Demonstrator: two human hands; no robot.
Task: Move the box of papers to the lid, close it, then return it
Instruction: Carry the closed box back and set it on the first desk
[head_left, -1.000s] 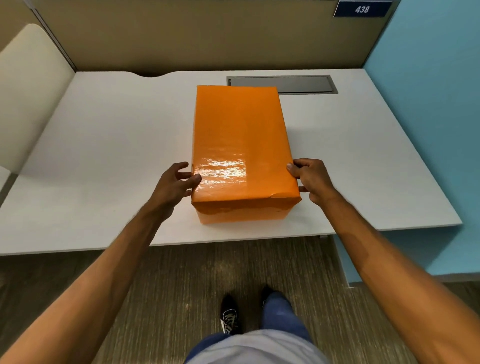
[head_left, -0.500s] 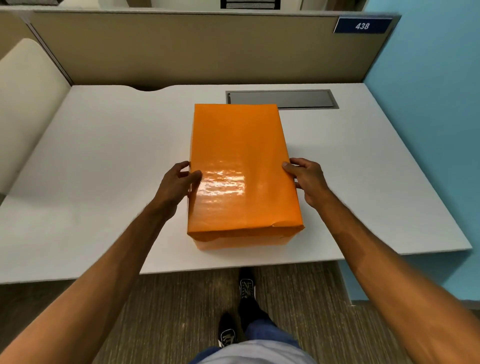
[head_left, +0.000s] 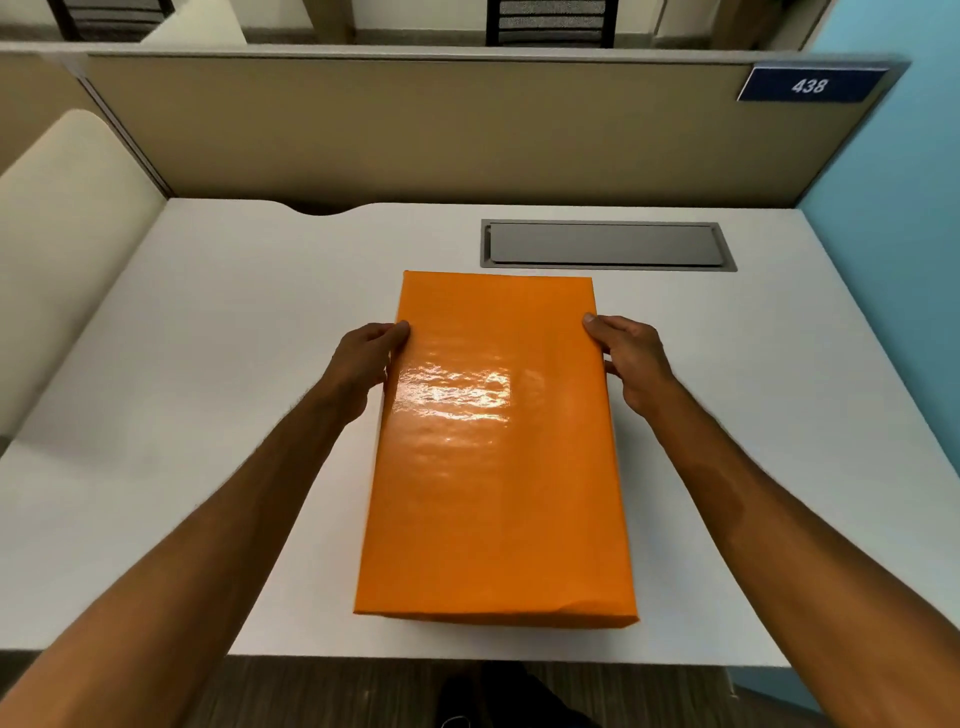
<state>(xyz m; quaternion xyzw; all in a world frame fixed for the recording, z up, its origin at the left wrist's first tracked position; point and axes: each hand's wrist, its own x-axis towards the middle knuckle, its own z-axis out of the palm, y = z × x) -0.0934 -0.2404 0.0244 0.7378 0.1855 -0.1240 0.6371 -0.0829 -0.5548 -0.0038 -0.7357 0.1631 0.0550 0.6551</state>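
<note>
A glossy orange box (head_left: 496, 452) with its orange lid on stands lengthwise on the white desk (head_left: 208, 415), its near end close to the front edge. My left hand (head_left: 363, 364) grips its left side toward the far end, thumb on the top edge. My right hand (head_left: 631, 358) grips the right side opposite, thumb on the top edge too. The lid covers the box, so the papers inside are hidden.
A grey cable hatch (head_left: 605, 244) is set into the desk just behind the box. A beige partition (head_left: 441, 130) with a blue "438" plate (head_left: 810, 84) closes the back. A blue wall (head_left: 893, 260) bounds the right, a cream panel (head_left: 62, 249) the left.
Both hands have slid along the box sides from its near end toward its far end. The view has moved closer over the desk, so the box looks larger.
</note>
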